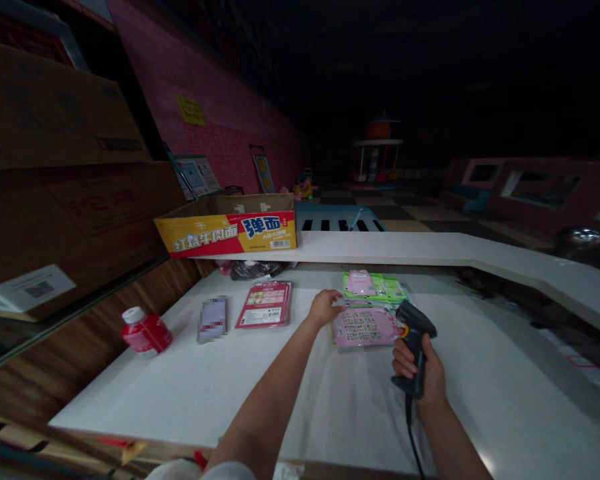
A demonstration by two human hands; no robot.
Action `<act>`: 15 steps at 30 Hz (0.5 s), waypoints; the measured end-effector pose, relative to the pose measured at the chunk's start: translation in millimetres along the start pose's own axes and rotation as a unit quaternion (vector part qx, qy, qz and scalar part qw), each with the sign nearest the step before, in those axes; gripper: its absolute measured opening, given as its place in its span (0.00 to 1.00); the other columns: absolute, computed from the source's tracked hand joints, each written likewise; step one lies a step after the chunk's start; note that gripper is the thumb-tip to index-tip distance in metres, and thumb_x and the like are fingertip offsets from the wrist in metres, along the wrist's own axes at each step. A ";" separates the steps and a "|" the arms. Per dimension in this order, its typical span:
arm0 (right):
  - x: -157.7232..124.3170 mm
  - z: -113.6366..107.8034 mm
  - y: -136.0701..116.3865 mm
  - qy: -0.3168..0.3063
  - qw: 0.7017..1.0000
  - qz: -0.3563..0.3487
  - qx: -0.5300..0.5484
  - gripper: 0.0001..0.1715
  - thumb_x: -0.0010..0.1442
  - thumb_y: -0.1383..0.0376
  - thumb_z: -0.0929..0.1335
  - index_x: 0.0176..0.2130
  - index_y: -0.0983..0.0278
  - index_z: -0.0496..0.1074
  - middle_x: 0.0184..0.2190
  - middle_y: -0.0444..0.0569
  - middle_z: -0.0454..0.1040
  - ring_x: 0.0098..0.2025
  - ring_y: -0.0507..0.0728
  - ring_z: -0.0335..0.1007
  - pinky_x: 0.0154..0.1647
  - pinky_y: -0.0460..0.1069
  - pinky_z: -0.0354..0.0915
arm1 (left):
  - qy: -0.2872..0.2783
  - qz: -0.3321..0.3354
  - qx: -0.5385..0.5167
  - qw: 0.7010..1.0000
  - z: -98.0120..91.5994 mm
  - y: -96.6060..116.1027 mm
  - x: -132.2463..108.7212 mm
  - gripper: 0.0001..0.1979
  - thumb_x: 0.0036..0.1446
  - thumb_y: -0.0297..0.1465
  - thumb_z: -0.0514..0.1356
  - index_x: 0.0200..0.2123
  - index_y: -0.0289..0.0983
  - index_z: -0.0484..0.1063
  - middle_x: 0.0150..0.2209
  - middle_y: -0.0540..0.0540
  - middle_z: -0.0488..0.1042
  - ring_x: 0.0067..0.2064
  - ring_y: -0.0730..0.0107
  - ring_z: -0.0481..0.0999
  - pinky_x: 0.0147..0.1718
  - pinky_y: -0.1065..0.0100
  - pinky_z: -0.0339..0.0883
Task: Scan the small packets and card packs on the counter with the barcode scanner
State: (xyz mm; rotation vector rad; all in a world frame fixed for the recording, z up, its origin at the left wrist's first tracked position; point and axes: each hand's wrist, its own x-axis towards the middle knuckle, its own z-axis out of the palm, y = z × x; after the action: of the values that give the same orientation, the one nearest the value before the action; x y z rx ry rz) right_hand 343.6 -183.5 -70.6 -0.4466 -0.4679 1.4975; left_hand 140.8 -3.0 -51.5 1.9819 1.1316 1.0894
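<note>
Two hands checked: my right hand closed round a corded scanner; my left hand open, beside a light, flexible pink packet, best taken by its edge.

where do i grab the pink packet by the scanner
Pinch its left edge from above with the left hand. The pink packet lies flat and thin, so an edge likely suits the fingers best, and the barcode scanner in the right hand sits over its right end.
</note>
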 end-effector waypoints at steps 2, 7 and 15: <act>-0.1 1.1 -0.2 0.003 1.000 -0.001 0.000 0.21 0.56 0.47 0.70 0.33 0.62 0.70 0.19 0.36 0.53 0.14 0.45 0.41 0.11 0.39 0.51 | 0.055 0.019 0.058 0.997 -2.4 3.6 -13.6 0.12 0.41 0.31 0.70 0.34 0.40 0.80 0.31 0.46 0.75 0.35 0.64 0.73 0.42 0.61 0.68; -0.6 5.0 -1.0 0.007 1.000 0.005 0.006 0.21 0.56 0.47 0.70 0.35 0.61 0.70 0.18 0.36 0.52 0.14 0.45 0.42 0.11 0.39 0.50 | 0.061 0.069 0.108 0.990 -0.4 12.8 -75.2 0.17 0.49 0.39 0.68 0.42 0.41 0.78 0.42 0.41 0.73 0.46 0.56 0.71 0.49 0.55 0.63; -1.7 4.3 -0.5 0.012 1.000 0.009 0.016 0.20 0.55 0.48 0.71 0.32 0.62 0.68 0.19 0.36 0.53 0.14 0.44 0.43 0.11 0.38 0.52 | 0.045 0.046 0.109 0.992 9.6 3.4 -105.8 0.17 0.49 0.38 0.68 0.44 0.42 0.78 0.46 0.40 0.71 0.49 0.55 0.70 0.50 0.54 0.63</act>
State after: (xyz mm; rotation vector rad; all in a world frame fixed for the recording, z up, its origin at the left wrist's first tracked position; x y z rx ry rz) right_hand 341.6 -185.2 -66.7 -0.4444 -0.4202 1.5137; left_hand 118.9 -99.1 -91.2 2.1907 1.2642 1.1555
